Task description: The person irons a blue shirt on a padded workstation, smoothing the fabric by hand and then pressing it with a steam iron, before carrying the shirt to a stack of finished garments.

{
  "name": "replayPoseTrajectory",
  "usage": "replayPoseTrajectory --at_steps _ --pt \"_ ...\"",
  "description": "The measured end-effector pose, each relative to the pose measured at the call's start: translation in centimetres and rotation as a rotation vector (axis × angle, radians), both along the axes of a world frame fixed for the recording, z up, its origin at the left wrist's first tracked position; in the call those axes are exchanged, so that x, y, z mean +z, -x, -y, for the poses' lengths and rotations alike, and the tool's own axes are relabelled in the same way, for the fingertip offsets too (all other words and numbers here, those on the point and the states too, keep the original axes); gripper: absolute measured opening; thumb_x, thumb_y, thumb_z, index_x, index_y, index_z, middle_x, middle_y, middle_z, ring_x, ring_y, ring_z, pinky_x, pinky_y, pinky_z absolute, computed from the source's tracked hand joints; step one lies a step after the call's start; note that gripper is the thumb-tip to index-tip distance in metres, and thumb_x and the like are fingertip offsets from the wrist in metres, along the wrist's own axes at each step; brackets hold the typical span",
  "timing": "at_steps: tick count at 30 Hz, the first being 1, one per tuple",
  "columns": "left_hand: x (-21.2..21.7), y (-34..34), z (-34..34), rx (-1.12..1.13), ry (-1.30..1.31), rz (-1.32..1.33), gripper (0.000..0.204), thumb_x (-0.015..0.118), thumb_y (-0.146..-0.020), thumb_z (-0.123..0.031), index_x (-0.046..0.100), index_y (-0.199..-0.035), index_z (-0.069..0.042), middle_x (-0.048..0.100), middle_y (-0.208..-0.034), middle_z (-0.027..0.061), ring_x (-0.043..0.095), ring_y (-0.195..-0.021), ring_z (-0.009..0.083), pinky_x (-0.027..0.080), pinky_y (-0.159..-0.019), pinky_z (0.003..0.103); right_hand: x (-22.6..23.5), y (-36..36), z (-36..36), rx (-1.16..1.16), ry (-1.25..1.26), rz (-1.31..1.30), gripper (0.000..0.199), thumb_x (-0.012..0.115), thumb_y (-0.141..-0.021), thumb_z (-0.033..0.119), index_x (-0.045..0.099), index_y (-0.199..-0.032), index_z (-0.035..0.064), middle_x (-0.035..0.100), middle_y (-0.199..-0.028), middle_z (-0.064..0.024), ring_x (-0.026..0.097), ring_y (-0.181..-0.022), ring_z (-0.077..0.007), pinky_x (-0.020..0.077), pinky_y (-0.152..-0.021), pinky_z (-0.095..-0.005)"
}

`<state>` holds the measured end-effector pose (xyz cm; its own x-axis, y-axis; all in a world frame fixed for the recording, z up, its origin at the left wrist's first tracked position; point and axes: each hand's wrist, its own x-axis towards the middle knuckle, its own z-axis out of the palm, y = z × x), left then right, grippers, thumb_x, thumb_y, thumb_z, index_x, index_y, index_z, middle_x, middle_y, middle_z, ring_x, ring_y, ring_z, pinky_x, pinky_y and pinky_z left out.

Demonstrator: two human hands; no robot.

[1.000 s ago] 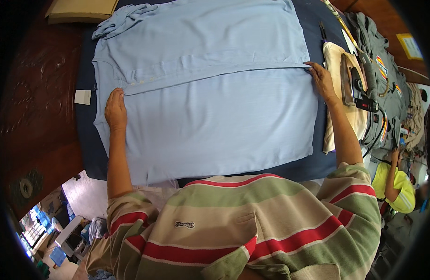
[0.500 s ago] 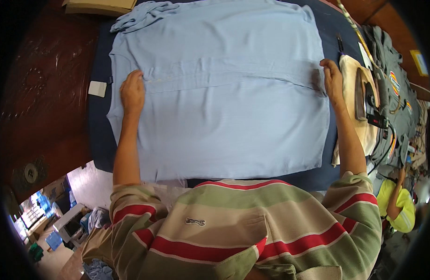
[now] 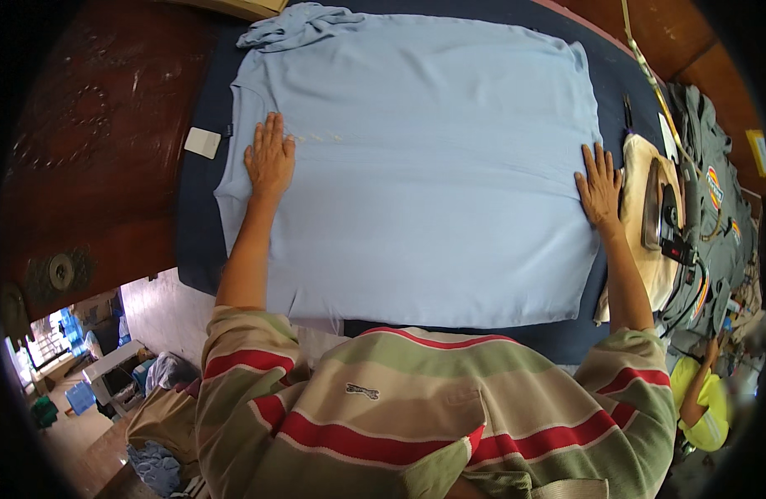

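A light blue shirt [image 3: 433,233] lies spread sideways over a dark blue cloth-covered table, its neckline toward the left and its hem toward the right. Near the neck my left hand [image 3: 270,158] rests flat on the fabric, fingers stretched out, beside a short row of small pale marks. My right hand [image 3: 599,185] lies with fingers spread at the hem, partly on the shirt and partly past its edge. Neither hand grips anything. A bunched blue sleeve [image 3: 304,29] sits at the far left corner. A white tag [image 3: 202,142] lies just left of the neckline.
An iron [image 3: 662,216] rests on a cream cloth [image 3: 637,154] right of my right hand. Dark grey garments [image 3: 707,166] hang beyond it. A carved wooden panel [image 3: 92,158] borders the left side. A person in a yellow top [image 3: 703,399] is at the lower right.
The raised fold along the shirt's middle now lies flat. Both hands have gone from pinching the fabric's two ends to lying open on it. The whole view has shifted slightly.
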<state>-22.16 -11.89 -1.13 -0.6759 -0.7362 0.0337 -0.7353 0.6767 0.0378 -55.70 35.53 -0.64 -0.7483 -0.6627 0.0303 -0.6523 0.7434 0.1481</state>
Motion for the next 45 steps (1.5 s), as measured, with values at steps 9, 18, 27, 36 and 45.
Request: replayPoseTrajectory --at_steps 9,18,27,36,45 --pt "-0.1 -2.6 1.6 0.036 0.023 -0.558 0.043 0.048 -0.088 -0.021 0.048 -0.128 -0.007 0.049 -0.129 0.0120 0.047 -0.118 0.0282 0.038 -0.096 0.038 11.0 5.7 -5.3 0.098 0.336 -0.454 0.052 0.060 -0.082 0.025 0.044 -0.129 0.0085 0.040 -0.135 -0.0190 0.041 -0.121 -0.0372 0.0349 -0.098 -0.0427" --pt "1.0 1.5 1.7 0.362 0.024 -0.289 0.045 0.049 -0.086 -0.048 0.060 -0.111 -0.011 0.059 -0.112 0.0098 0.054 -0.106 0.0287 0.042 -0.086 0.044 12.5 15.3 -16.1 -0.248 0.322 0.007 0.048 0.068 -0.075 0.034 0.056 -0.104 -0.0017 0.062 -0.085 -0.0146 0.063 -0.078 -0.0285 0.0484 -0.068 -0.0373" --pt "-0.5 2.4 2.0 0.286 0.151 -0.291 0.037 0.053 -0.085 -0.039 0.061 -0.103 -0.008 0.061 -0.101 0.0109 0.058 -0.097 0.0296 0.045 -0.080 0.042 15.1 9.9 -11.4 -0.398 0.368 0.204 0.044 0.069 -0.070 0.035 0.059 -0.092 -0.0019 0.058 -0.064 -0.0059 0.053 -0.050 -0.0135 0.0424 -0.049 -0.0299" --pt "0.1 2.1 2.3 0.197 0.156 -0.281 0.028 0.050 -0.086 -0.032 0.059 -0.097 -0.008 0.061 -0.095 0.0117 0.059 -0.090 0.0294 0.047 -0.075 0.043 19.3 -3.8 8.3 0.186 0.216 0.418 0.043 0.069 -0.070 0.023 0.056 -0.104 0.0006 0.063 -0.087 -0.0246 0.063 -0.084 -0.0358 0.0494 -0.073 -0.0403" --pt "0.2 1.7 2.6 0.145 0.171 -0.259 0.024 0.052 -0.085 -0.031 0.059 -0.093 -0.010 0.061 -0.091 0.0082 0.060 -0.088 0.0262 0.047 -0.072 0.042 15.3 -13.5 25.3 0.613 -0.019 0.418 0.033 0.064 -0.074 0.024 0.054 -0.095 0.0001 0.063 -0.075 -0.0226 0.062 -0.073 -0.0387 0.0500 -0.067 -0.0439"
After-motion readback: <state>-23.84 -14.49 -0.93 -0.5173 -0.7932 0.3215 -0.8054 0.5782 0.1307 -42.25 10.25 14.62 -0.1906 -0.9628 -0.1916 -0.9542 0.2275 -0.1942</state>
